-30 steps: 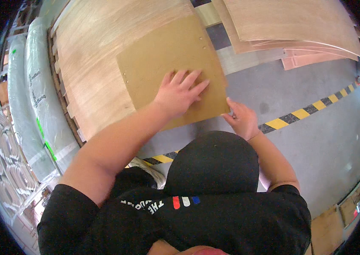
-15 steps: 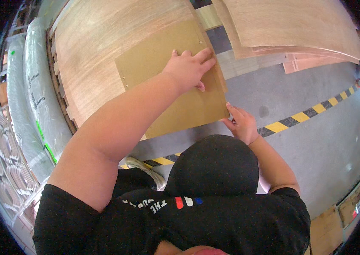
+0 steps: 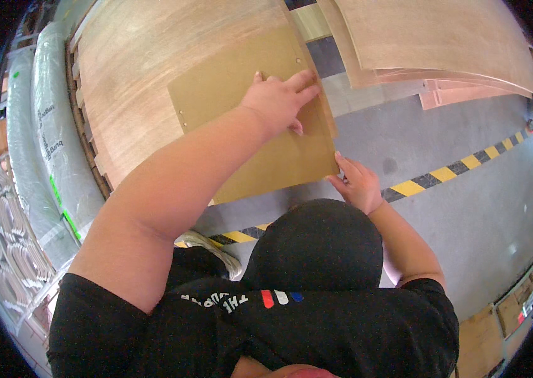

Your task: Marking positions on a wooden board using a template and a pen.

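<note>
We are resting our left hand (image 3: 279,104), fingers spread, on the brown board (image 3: 288,154), which is lying on the large plywood sheet (image 3: 131,94) beside that sheet's right edge. At the board's near right corner we are placing the thumb and fingertips of our right hand (image 3: 361,184), though we cannot tell how firmly they are pinching it. To do this well, we should be pressing evenly, so the corner is not slipping.
</note>
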The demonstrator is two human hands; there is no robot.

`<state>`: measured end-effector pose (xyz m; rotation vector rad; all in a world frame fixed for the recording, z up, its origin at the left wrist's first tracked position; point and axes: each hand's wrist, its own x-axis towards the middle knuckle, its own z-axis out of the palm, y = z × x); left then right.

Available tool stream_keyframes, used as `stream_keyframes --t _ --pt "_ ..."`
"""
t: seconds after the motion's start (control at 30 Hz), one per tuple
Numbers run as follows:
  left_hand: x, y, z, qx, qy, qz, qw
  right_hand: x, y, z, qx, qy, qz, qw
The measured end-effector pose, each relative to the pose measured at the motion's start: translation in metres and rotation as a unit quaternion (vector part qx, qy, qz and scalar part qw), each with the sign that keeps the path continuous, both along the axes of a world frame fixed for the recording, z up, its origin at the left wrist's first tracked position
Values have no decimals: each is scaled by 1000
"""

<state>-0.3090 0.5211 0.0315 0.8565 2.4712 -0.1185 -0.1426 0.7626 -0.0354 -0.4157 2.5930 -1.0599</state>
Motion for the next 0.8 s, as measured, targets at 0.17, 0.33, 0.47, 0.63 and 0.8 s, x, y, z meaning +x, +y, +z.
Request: stream_keyframes --t 0.17,0.33,0.47,0.63,0.8 --pt "1 2 3 -3 9 -7 1000 -1 2 -3 1 13 14 1000" --pt "0 2 2 -13 18 -13 1000 1 2 -6 -18 27 10 999" --pt "-19 0 -3 3 2 27 1000 3 1 -15 -46 59 -2 997" --pt "-34 -9 4 -2 -4 35 999 -1 3 -6 -18 11 31 999" --pt "-36 -10 4 1 1 37 999 -1 4 -8 -2 18 29 999"
